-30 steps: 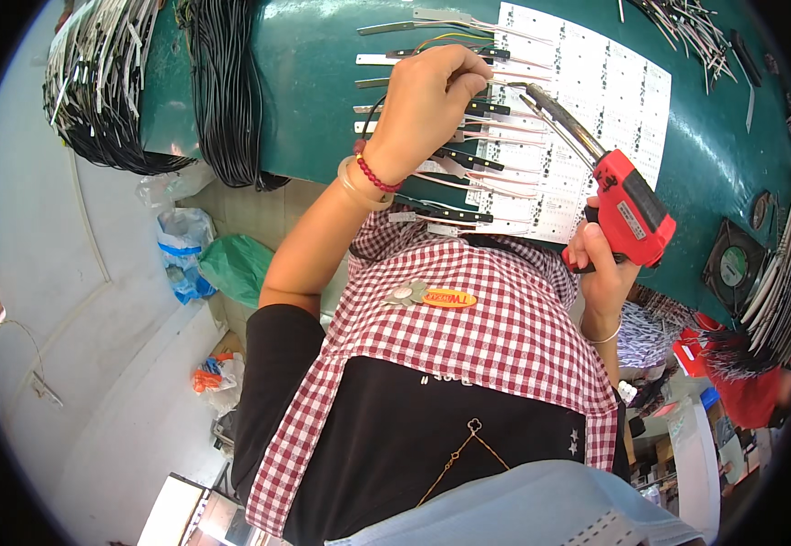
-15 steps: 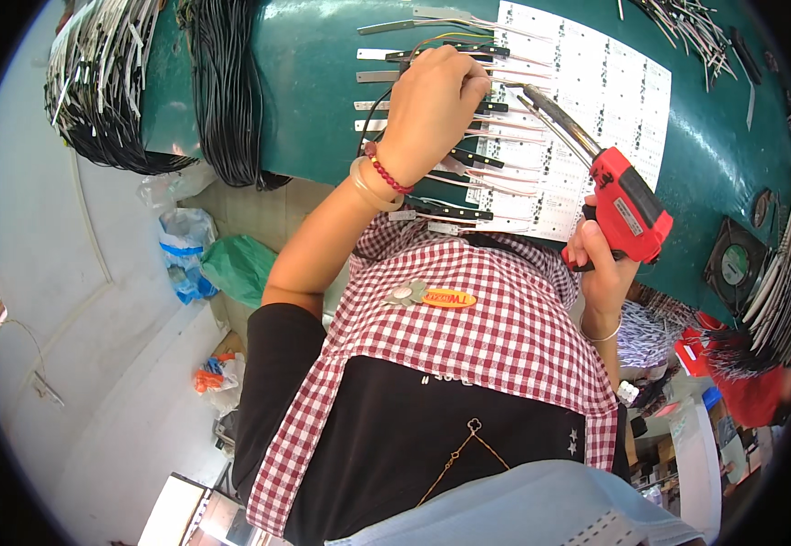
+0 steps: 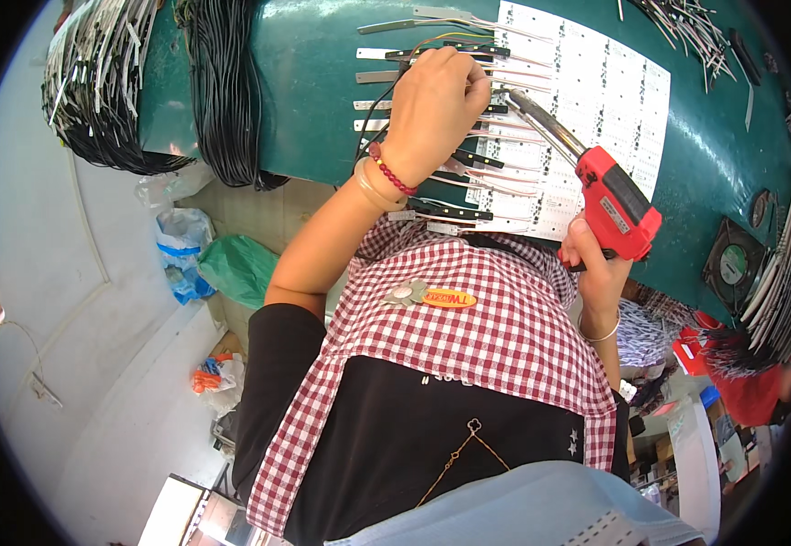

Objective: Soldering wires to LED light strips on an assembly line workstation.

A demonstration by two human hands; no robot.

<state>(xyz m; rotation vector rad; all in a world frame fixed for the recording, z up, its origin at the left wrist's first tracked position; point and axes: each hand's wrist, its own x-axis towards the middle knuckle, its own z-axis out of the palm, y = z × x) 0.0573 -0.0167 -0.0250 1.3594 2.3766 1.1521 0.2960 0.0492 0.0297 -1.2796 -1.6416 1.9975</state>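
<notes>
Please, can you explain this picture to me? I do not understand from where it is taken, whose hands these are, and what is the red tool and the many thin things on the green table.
The picture comes from a wide fisheye camera worn on a person's head, looking down, so straight edges bend near the rim. You see that person's own checked apron and both arms.

The right hand grips a red pistol-shaped soldering gun; its long metal tip reaches toward the left hand. The left hand, with a red bead bracelet, presses its fingers on thin wires.

On the green table lies a white panel of small circuit boards, with a row of wires and flat metal strips along its left edge. Bundles of black cable hang over the table's edge, and a small fan sits at right.
</notes>
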